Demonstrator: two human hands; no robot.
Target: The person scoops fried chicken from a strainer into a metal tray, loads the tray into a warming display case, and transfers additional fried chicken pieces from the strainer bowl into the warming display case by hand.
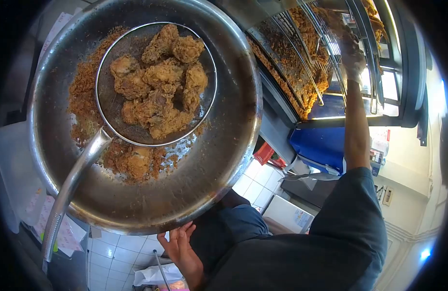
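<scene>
My left hand [183,250] is at the near rim of a large metal basin [219,160], its curled fingertips pressed against the edge. In the basin, a round wire strainer [213,99] with a long metal handle [69,189] holds several pieces of fried chicken [163,75]. Loose brown crumbs [86,89] and another breaded lump [138,162] lie around and below the strainer. My right arm is stretched up to a lit display case, where my right hand [352,58], in a clear glove, is beside the wire racks [326,39]. Its fingers are blurred and partly hidden.
More fried food [301,72] lies inside the display case. A blue box [318,148] stands under it, near a red object [267,154]. A white lidded container [288,214] is on the tiled floor [110,250]. Printed papers [59,233] lie at the left.
</scene>
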